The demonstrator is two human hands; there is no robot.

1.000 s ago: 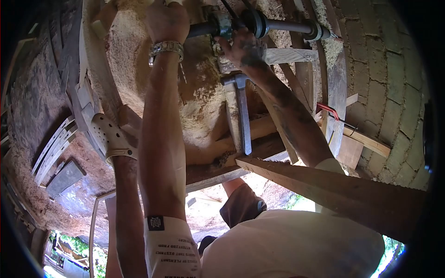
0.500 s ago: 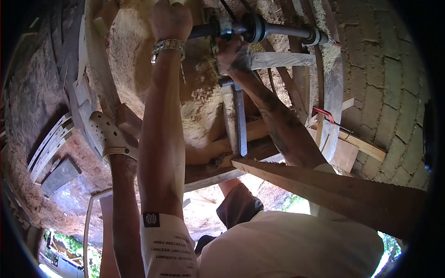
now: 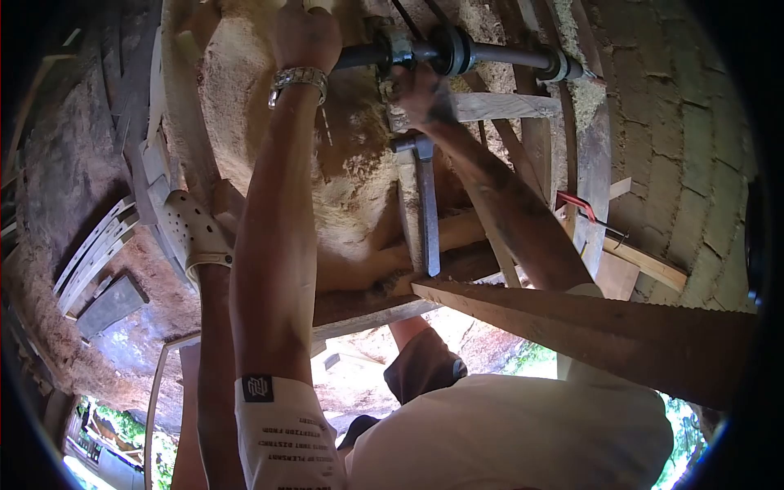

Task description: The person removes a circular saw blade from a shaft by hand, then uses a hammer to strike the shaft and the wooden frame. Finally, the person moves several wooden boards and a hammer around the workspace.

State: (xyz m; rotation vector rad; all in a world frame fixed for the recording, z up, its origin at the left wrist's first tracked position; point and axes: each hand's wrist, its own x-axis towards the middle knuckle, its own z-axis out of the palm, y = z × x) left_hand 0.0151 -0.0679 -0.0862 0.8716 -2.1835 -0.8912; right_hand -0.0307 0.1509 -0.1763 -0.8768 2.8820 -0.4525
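At the top of the view my left hand (image 3: 306,37), with a metal watch (image 3: 299,80) on its wrist, is closed in a fist. A pale bit shows at its upper edge, too cut off to name. A dark metal shaft (image 3: 510,55) with a bearing (image 3: 398,47) and a round pulley (image 3: 453,51) runs to the right of that fist. Just below the bearing, my right hand (image 3: 423,94) has its fingers curled in; what they grip is blurred and hidden. Beneath it stands a grey T-topped metal bar (image 3: 428,212) against a wooden upright.
A wooden beam (image 3: 588,335) crosses the lower right. Wooden frame pieces (image 3: 506,106) surround the shaft. A red-handled tool (image 3: 577,202) rests at right by a brick surface (image 3: 665,155). A foot in a pale clog (image 3: 196,237) and curved boards (image 3: 94,253) are at left.
My right hand has shifted slightly right and down beside the bearing, and its forearm has swung a little. The left fist stays nearly in place.
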